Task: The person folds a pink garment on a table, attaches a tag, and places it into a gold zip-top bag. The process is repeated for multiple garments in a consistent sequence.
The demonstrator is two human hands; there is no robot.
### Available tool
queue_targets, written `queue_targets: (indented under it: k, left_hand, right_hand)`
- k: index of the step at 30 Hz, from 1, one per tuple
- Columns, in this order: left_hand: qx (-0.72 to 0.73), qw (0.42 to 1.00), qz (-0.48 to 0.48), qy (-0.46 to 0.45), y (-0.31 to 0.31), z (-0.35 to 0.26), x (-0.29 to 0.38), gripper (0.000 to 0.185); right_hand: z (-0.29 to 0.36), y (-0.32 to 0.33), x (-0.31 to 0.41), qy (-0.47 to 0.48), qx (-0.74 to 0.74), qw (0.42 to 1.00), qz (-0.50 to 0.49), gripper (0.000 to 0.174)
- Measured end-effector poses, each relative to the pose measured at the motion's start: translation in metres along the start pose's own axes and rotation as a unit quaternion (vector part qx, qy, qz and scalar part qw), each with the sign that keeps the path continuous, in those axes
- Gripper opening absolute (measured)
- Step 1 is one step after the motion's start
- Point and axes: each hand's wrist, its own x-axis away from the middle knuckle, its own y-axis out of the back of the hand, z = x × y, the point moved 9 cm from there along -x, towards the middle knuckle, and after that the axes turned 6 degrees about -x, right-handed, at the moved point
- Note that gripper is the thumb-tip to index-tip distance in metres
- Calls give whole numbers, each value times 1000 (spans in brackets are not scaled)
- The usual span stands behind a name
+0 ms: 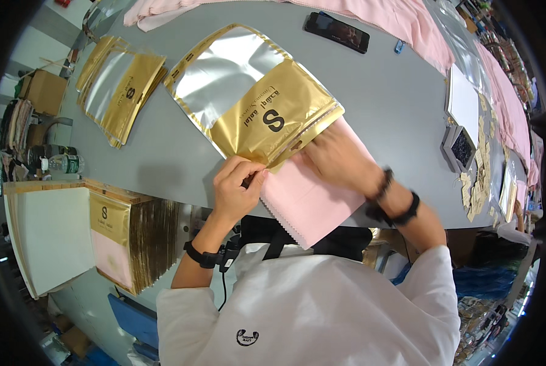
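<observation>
A gold and clear plastic zip bag (250, 91) bearing a printed logo lies tilted on the grey table, its mouth towards me. My left hand (238, 183) pinches the near corner of that mouth between thumb and fingers. Below the opening, a folded pink cloth (314, 201) with a zigzag-cut edge extends past the table's front edge. Its far end meets the bag's mouth; how much lies inside is hidden. My right hand (341, 160), blurred, is over the cloth at the opening, its fingertips hidden.
At the left lies a stack of similar bags (122, 91). Packed bags stand in an open box (48, 238) beside the table. A phone (337, 32), more pink fabric (392, 18), a small tray of dark pieces (460, 146) and paper tags (476, 178) lie farther off.
</observation>
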Motion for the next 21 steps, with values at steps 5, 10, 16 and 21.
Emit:
queue_targets:
  k: [5, 10, 16, 21]
  left_hand:
    - [-9, 1000, 23, -1, -4, 0, -1, 14]
    - [2, 999, -1, -37, 11, -8, 5, 16]
    - [-97, 990, -80, -58, 26, -15, 31, 19]
    - [-124, 987, 77, -74, -16, -16, 30, 38]
  right_hand:
    - [55, 10, 103, 27, -70, 992, 103, 58]
    - [59, -8, 121, 19, 12, 998, 58, 60]
    - [48, 22, 98, -16, -130, 986, -102, 61]
    - [69, 8, 76, 49, -46, 997, -39, 63]
